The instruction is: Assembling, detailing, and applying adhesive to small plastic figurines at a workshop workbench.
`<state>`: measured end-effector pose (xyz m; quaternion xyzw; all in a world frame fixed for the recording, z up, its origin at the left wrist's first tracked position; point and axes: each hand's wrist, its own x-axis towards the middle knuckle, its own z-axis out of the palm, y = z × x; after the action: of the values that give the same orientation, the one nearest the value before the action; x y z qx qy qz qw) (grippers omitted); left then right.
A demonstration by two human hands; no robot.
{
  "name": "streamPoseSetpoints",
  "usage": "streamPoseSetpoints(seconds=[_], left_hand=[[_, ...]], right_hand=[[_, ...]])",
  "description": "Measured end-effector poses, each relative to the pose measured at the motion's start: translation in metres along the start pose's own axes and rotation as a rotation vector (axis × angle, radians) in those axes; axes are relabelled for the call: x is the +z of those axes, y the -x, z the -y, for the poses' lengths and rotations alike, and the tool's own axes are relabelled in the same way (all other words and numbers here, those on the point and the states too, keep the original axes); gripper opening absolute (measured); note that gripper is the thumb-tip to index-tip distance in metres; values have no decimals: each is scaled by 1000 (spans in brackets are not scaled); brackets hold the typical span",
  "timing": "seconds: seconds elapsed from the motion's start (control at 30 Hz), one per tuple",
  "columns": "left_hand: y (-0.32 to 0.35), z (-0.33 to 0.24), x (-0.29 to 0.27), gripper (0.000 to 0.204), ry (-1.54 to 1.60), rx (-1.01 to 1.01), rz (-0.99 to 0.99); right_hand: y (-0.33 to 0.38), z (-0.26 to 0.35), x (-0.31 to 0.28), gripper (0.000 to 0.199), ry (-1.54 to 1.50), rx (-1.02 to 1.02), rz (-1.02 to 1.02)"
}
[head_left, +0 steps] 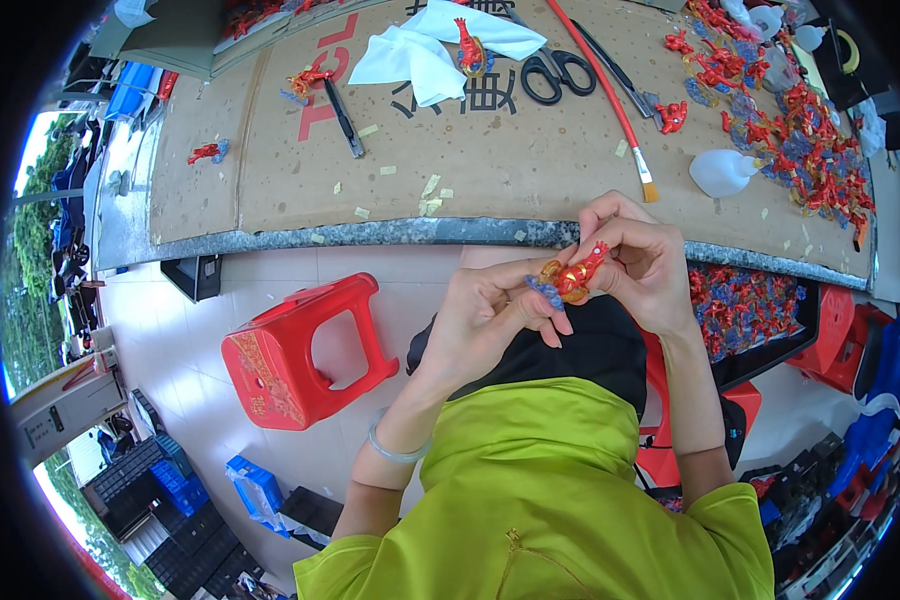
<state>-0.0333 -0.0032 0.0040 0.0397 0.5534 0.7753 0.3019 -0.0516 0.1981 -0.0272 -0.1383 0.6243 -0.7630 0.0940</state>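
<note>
A small red figurine (576,280) with gold trim and a blue-violet base is held in front of me, just off the table's near edge. My left hand (495,308) grips it at the base end, fingers underneath. The thumb and index finger of my right hand (638,262) pinch the figurine's upper red end. Whether some smaller part is between those right fingertips is hidden. On the cardboard beyond lie a flat brush (627,130) with a red handle, black-handled scissors (558,77) and a white squeeze bottle (722,173).
Many similar figurines (805,150) are heaped at the table's right, and more fill a black tray (755,315) below the edge. A white cloth (410,65) and a utility knife (343,118) lie on the cardboard (270,180). Left on the floor stands a red stool (270,370).
</note>
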Motion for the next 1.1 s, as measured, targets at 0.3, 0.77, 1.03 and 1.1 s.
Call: streamPoseSetpoints(seconds=[0.3,0.77,1.03,1.1], left_hand=[[2,10,8,39,-166,103,-71],[1,15,10,53,-385,206,-71],[1,1,3,62,-367,180,125],[2,5,0,62,-474,218,196]], right_hand=[[1,5,4,15,42,-11,-62],[3,12,0,25,83,-9,-37],[3,19,-6,16,158,109,89],[5,18,-7,14,159,165,83]])
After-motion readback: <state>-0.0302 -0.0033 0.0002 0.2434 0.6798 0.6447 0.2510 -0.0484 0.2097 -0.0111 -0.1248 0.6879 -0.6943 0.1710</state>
